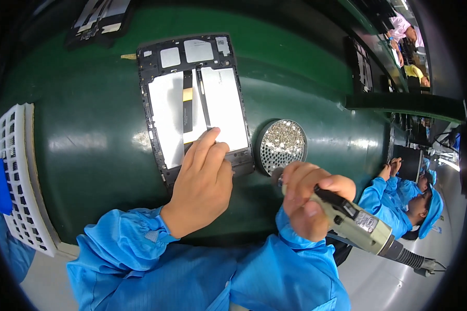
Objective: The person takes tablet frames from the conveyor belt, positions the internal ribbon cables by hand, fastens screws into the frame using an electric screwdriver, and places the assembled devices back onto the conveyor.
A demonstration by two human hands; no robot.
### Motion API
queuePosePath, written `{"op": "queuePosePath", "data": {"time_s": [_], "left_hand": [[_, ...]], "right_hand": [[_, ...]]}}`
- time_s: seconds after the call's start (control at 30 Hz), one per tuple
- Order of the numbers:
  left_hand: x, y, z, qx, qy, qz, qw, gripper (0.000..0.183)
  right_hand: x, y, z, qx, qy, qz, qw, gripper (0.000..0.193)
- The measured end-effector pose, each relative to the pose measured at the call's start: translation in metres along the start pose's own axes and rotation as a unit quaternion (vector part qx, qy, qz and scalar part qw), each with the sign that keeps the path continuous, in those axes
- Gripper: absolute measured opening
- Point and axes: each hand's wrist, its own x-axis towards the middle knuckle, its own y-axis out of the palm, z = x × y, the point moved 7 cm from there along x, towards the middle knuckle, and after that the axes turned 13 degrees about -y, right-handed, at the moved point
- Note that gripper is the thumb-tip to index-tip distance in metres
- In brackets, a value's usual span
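Note:
An opened tablet housing (229, 109) with large silvery-white battery panels lies on the green bench in front of me. A black flat cable (188, 111) with a yellow band and a thinner dark strip (202, 98) run down its middle. My left hand (203, 181) rests on the housing's lower part, fingers stretched out, fingertips near the strip's lower end. My right hand (311, 199) is wrapped round a beige electric screwdriver (366, 228), its tip end toward the housing. Close to that tip is a round dish (283, 145) of small metal screws, seated in a perforated plate.
A white foam tray (23, 176) with many slots of black parts stands at the left edge. Another opened device (99, 20) lies at the far left. On the right, a dark green rail (404, 106) borders the bench; people in blue work clothes (394, 207) sit beyond.

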Motion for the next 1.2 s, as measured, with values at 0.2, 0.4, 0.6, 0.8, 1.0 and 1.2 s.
{"op": "queuePosePath", "data": {"time_s": [0.2, 0.4, 0.6, 0.8, 1.0, 1.2], "left_hand": [[0.002, -0.014, 0.009, -0.033, -0.030, 0.026, 0.999, 0.016], [0.005, -0.019, 0.004, -0.010, 0.071, 0.103, 0.992, 0.030], [-0.002, -0.016, 0.006, 0.013, 0.116, 0.086, 0.989, 0.027], [-0.003, -0.021, 0.006, -0.002, 0.120, 0.080, 0.989, 0.024], [-0.008, -0.018, 0.013, 0.186, 0.102, 0.077, 0.974, 0.041], [0.045, -0.047, 0.059, 0.209, 0.077, 0.016, 0.975, 0.044]], "right_hand": [[0.001, -0.035, 0.006, -0.036, -0.006, -0.051, 0.998, 0.036], [-0.007, -0.055, 0.004, -0.036, -0.006, -0.069, 0.997, 0.034], [-0.006, -0.051, 0.001, -0.054, -0.006, -0.053, 0.997, 0.037], [-0.006, -0.054, 0.002, -0.056, -0.021, -0.062, 0.996, 0.038], [-0.013, -0.068, 0.002, -0.050, -0.030, -0.103, 0.993, 0.034], [-0.015, -0.074, -0.002, -0.047, -0.031, -0.123, 0.991, 0.034]]}}
